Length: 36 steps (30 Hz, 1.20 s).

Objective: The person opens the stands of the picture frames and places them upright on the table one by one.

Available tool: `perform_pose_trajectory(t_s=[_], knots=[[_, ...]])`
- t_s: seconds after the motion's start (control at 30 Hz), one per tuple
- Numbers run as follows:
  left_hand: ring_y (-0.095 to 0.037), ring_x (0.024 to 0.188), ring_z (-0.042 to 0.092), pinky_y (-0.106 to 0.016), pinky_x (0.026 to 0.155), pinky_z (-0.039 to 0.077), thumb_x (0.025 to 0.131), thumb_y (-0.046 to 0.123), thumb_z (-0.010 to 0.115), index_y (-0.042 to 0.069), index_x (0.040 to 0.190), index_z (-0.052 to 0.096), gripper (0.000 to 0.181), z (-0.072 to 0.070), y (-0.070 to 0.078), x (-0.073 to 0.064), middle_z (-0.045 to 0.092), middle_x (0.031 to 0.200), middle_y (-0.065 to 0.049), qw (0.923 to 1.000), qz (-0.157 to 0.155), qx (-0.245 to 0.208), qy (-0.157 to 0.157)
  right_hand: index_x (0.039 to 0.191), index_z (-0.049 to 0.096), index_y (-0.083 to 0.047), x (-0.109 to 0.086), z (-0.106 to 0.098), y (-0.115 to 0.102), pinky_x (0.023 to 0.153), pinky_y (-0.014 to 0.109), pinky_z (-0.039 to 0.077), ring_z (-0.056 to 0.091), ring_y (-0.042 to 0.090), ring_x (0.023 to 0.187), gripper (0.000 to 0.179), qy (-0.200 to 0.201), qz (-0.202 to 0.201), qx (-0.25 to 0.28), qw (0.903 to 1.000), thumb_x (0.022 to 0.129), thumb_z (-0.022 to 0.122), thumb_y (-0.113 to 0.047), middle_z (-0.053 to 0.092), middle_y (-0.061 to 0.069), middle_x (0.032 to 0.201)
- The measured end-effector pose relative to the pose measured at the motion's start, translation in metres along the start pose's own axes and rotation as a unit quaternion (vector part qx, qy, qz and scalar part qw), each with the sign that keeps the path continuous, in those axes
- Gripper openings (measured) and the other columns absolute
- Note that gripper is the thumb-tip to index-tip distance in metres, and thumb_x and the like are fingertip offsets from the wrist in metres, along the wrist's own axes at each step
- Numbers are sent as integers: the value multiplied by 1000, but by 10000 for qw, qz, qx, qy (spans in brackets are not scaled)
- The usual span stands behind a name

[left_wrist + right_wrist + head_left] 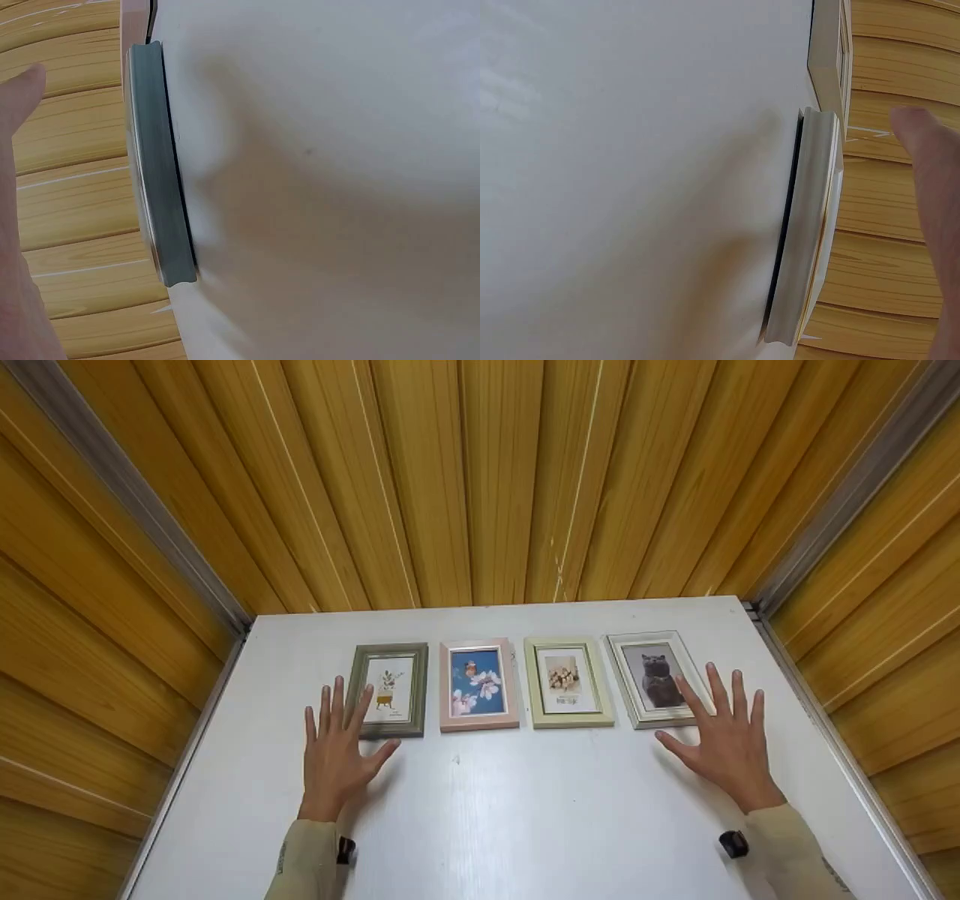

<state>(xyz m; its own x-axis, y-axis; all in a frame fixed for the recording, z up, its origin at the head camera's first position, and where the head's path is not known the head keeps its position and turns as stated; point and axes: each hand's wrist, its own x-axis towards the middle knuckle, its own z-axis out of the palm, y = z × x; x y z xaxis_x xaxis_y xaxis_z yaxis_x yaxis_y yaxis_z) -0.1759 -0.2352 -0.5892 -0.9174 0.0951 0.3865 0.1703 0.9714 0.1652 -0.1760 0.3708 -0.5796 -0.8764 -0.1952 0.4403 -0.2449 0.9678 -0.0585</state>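
My left hand (336, 761) is spread flat with its fingers straight, overlapping the lower left of a grey-green picture frame (387, 727) in the head view. On the other side my right hand (729, 754) spreads the same way, its fingers over the lower right of a white picture frame (666, 723) with a grey cat picture. Neither hand holds anything. Between these two lie a pink frame (480, 725) with a blossom picture and a pale green frame (573, 721). The left wrist view shows the grey-green frame's edge (161, 165); the right wrist view shows the white frame's edge (799, 232).
The frames lie in a row near the far edge of a white table (480, 817). Wood-patterned panels (495, 487) rise behind it and at both sides, with grey metal posts (150, 487) at the corners. A small black device (733, 844) sits at the right wrist.
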Motion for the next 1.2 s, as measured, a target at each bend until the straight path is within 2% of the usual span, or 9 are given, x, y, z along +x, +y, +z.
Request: perform_pose_trajectory(t_s=[0.1, 0.2, 0.33, 0.5, 0.67, 0.9, 1.07, 1.2], knots=[[-35, 158, 1, -65, 122, 5, 82, 78, 62, 27, 162, 33, 100, 0, 2, 1, 7, 172, -12, 10000, -2, -34, -15, 159, 39, -26, 0, 0, 3, 116, 75, 5, 13, 53, 151, 96, 47, -19, -9, 10000, 79, 67, -72, 18, 19, 169], [-37, 157, 6, -66, 121, 8, 82, 77, 62, 28, 162, 33, 99, 1, 5, 3, 8, 172, -13, 10000, 37, -56, 36, 159, 38, -25, 2, 3, 5, 116, 75, 5, 9, 51, 153, 96, 10, -30, -22, 10000, 80, 65, -73, 16, 19, 169], [-40, 156, 12, -65, 121, 7, 82, 75, 66, 31, 162, 31, 98, 4, 12, 9, 11, 171, -15, 9998, 102, -159, 61, 160, 36, -25, 9, 7, 5, 116, 75, 6, 4, 48, 154, 97, -25, -123, -34, 9999, 79, 69, -68, 15, 19, 169], [-38, 157, 9, -63, 122, 4, 79, 71, 72, 31, 162, 33, 99, 10, 23, 18, 12, 171, -16, 9992, 201, -321, 101, 160, 36, -23, 14, 11, 7, 116, 75, 6, 3, 48, 154, 99, -52, -117, -4, 9999, 78, 74, -63, 16, 20, 169], [-36, 158, 6, -61, 123, 2, 80, 75, 66, 31, 162, 33, 98, 15, 36, 27, 13, 171, -15, 9991, 302, -280, 89, 161, 32, -25, 17, 12, 12, 116, 74, 6, 6, 49, 154, 98, -184, 1, 16, 9998, 80, 73, -63, 15, 20, 169], [-39, 155, 17, -64, 121, 8, 81, 77, 62, 31, 161, 35, 96, 20, 63, 47, 16, 170, -16, 9987, 376, -323, 111, 163, 28, -25, 29, 6, 21, 116, 74, 7, 8, 50, 153, 98, -366, 135, 49, 9992, 83, 72, -63, 15, 19, 169], [-36, 157, 11, -62, 123, 5, 82, 73, 65, 35, 163, 27, 97, 25, 88, 65, 11, 172, -13, 9978, 320, -551, -156, 164, 25, -26, 40, 1, 28, 117, 73, 5, 10, 50, 153, 99, -508, 189, 131, 9984, 85, 71, -63, 16, 21, 168], [-36, 157, 11, -62, 123, 6, 84, 78, 58, 37, 164, 23, 97, 31, 106, 76, 8, 172, -12, 9975, 382, -499, -335, 165, 21, -27, 47, -2, 34, 117, 72, 5, 10, 50, 153, 99, -587, 207, 109, 9980, 86, 69, -63, 15, 21, 169]])
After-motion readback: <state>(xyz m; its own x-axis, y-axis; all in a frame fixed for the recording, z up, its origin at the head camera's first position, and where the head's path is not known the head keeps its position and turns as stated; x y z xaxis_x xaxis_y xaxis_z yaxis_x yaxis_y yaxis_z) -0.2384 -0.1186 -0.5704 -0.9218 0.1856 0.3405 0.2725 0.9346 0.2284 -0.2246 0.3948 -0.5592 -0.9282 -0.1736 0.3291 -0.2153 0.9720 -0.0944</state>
